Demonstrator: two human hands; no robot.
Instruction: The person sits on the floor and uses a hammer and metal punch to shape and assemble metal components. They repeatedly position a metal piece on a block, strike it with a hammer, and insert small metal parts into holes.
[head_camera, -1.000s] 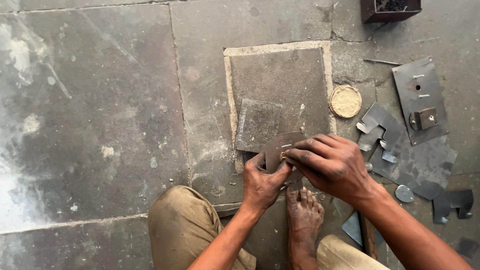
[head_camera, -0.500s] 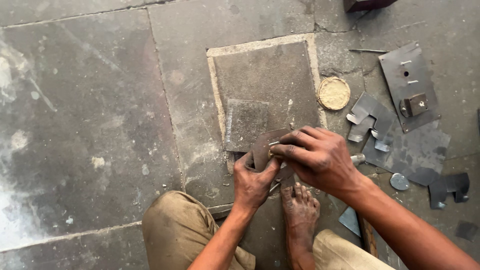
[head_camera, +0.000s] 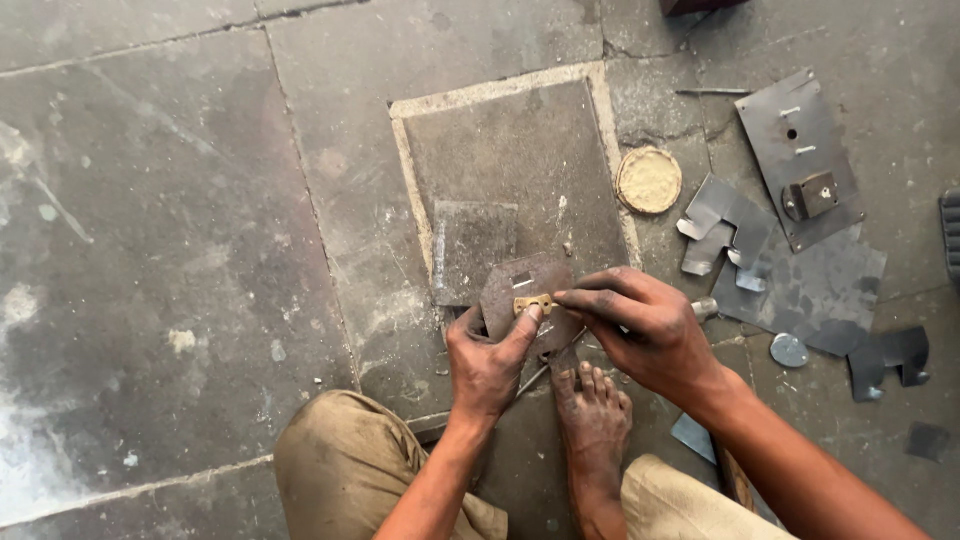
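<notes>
both hands grip: a small brass piece (head_camera: 533, 303) is pinched by right hand (head_camera: 640, 335), seemingly seated onto a dark flat metal plate (head_camera: 522, 300) clasped by left hand (head_camera: 490, 362).

A dark, flat metal plate (head_camera: 520, 300) with a small rectangular slot lies tilted at the lower edge of the square stone slab (head_camera: 520, 170); a small brass piece (head_camera: 533, 304) sits on the plate just below the slot.

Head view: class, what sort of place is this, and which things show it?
Probably a floor-level metal workshop. The stone floor is strewn with cut metal sheets, a drilled plate lies nearby, and both hands fit a brass piece.
</notes>
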